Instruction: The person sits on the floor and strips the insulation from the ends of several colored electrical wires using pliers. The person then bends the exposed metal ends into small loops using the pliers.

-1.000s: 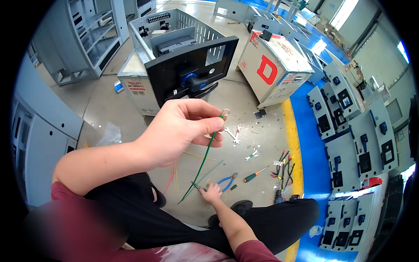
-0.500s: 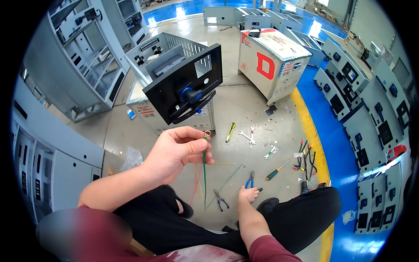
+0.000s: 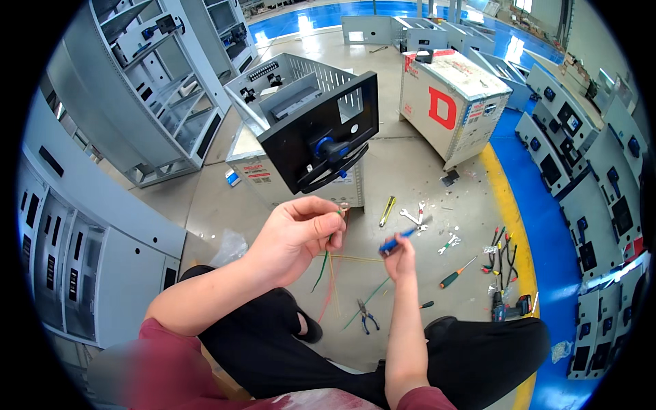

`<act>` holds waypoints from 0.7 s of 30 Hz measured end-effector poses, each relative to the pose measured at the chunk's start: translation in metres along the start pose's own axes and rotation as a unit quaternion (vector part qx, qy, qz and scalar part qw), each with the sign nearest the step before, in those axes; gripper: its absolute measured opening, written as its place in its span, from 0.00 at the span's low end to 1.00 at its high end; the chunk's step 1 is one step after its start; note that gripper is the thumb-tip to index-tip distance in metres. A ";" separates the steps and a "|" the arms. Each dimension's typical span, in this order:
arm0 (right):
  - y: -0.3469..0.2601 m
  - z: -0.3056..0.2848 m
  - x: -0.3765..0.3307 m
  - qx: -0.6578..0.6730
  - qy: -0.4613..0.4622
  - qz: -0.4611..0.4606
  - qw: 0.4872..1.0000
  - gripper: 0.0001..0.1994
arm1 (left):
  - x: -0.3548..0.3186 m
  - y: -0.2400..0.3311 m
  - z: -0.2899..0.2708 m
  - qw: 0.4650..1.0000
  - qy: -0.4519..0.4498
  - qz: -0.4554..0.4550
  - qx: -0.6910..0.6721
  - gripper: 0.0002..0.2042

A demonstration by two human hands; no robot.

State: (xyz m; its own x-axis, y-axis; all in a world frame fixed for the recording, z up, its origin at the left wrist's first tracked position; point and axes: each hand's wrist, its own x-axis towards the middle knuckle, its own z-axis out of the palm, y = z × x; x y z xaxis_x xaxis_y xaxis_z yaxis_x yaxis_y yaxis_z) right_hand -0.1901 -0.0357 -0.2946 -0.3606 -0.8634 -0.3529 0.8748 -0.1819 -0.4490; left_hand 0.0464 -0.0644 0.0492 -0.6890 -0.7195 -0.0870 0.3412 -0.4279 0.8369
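My left hand (image 3: 304, 232) is closed in a pinch on a green wire (image 3: 320, 271), held up above the floor. The wire hangs down below my fingers, and its end at my fingertips shows a small copper-coloured loop (image 3: 344, 206). To its right, my right hand (image 3: 400, 258) is wrapped round blue-handled pliers (image 3: 398, 240), raised off the floor with the jaws pointing away to the right. The pliers are slightly blurred and apart from the wire. On the floor below lie another pair of pliers (image 3: 367, 316) and a loose green wire (image 3: 373, 294).
A utility knife (image 3: 387, 211), wrenches (image 3: 413, 217), a screwdriver (image 3: 457, 272), several pliers (image 3: 504, 256) and a power drill (image 3: 509, 307) lie on the floor to the right. A black panel door (image 3: 331, 130) on a grey cabinet stands ahead, with a crate (image 3: 454, 99) beyond.
My right hand has lifted the blue-handled pliers off the floor, up towards my left hand. The green wire's lower end has swung closer to my left hand. The whole view has shifted slightly.
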 end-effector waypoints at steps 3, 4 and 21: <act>-0.015 0.109 -0.060 -0.137 -0.137 0.040 0.980 0.15 | -0.020 0.009 -0.013 0.998 0.033 0.036 0.033 0.06; -0.029 0.124 -0.074 -0.167 -0.200 0.044 0.965 0.18 | -0.014 0.009 -0.012 0.997 0.025 0.051 0.047 0.06; -0.021 0.203 -0.182 -0.254 -0.361 0.132 0.888 0.17 | -0.011 0.013 -0.014 0.979 0.058 0.150 0.123 0.04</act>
State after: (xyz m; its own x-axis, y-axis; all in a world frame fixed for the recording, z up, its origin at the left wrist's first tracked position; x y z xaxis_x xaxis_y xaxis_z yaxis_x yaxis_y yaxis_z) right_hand -0.0775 0.0300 -0.0541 0.2973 -0.9542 0.0343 0.5732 0.1496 -0.8056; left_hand 0.0672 -0.0694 0.0535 -0.4986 -0.8565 0.1337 0.3433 -0.0535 0.9377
